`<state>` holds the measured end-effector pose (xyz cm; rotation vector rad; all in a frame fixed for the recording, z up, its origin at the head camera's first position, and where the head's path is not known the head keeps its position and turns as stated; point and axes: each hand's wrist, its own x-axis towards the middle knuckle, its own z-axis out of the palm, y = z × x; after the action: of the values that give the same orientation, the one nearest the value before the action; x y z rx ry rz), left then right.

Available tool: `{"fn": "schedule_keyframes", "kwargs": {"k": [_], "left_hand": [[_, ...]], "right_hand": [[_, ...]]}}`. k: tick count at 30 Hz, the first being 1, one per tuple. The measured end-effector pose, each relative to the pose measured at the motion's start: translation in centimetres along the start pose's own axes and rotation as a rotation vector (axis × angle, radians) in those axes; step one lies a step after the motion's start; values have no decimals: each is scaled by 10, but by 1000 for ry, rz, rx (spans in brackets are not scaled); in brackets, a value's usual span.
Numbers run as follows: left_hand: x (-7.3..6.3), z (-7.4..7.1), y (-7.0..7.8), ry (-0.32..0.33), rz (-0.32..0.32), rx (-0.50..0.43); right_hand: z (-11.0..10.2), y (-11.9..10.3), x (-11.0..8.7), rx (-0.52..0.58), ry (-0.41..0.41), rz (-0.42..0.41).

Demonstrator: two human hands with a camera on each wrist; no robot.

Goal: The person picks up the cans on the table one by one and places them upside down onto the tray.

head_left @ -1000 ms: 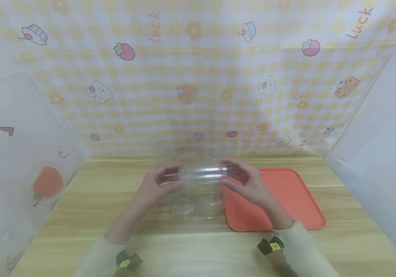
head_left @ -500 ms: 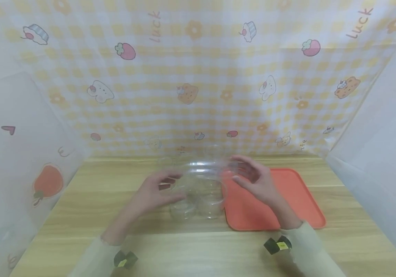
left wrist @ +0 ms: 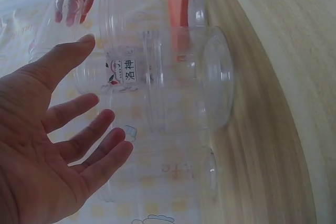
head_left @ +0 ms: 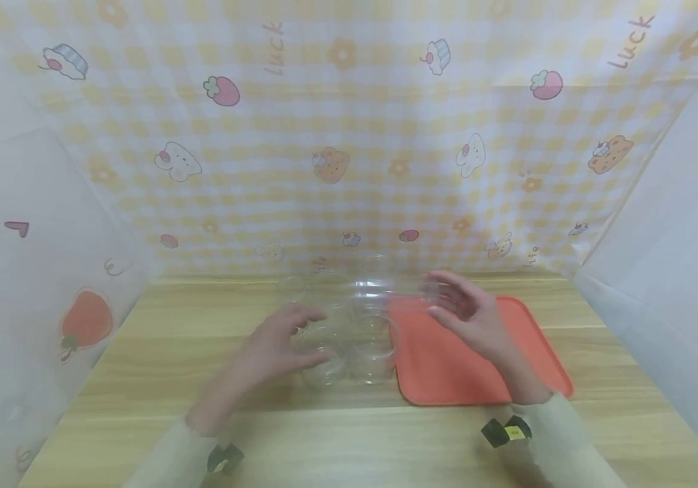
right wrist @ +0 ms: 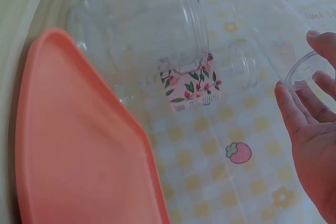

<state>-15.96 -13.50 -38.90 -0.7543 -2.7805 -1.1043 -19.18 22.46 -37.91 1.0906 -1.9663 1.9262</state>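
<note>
A clear plastic jar (right wrist: 270, 30) lies sideways in the air, its near end gripped by the curled fingers and thumb of my right hand (head_left: 467, 312). It hangs over the left edge of the orange-red tray (head_left: 483, 366) and the jars beside it. My left hand (head_left: 282, 339) is off the held jar, fingers spread and nothing in them. Before its palm, in the left wrist view, several clear jars (left wrist: 194, 82) stand close together on the table. One bears a paper label (left wrist: 123, 71); a pink flowered label (right wrist: 191, 82) shows in the right wrist view.
Wooden table (head_left: 202, 379) underneath, with a yellow checked cloth (head_left: 349, 190) hung behind it and a white sheet (head_left: 38, 285) at the left. The tray lies right of the jars. Their clear walls make outlines hard to separate.
Both hands were at the jar's two ends; the left has let go and moved slightly down. My right hand has moved right with the jar toward the tray.
</note>
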Motion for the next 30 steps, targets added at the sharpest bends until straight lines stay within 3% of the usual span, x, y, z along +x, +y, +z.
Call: {"fn": "schedule_keyframes", "kwargs": {"k": [4,12,25,30], "left_hand": [[0,4,-1,-21,-27,57],[-1,10,3,-10,29,163],[1,14,7,-28,51,198],[2,16,8,-46,30,208]], "right_hand": [[-4,0,-4,-15,6,8],[-11,1,-9,-31,14,29],[-24,3,-16,0,13,-24],[-28,2,-17,4,22,-35]]}}
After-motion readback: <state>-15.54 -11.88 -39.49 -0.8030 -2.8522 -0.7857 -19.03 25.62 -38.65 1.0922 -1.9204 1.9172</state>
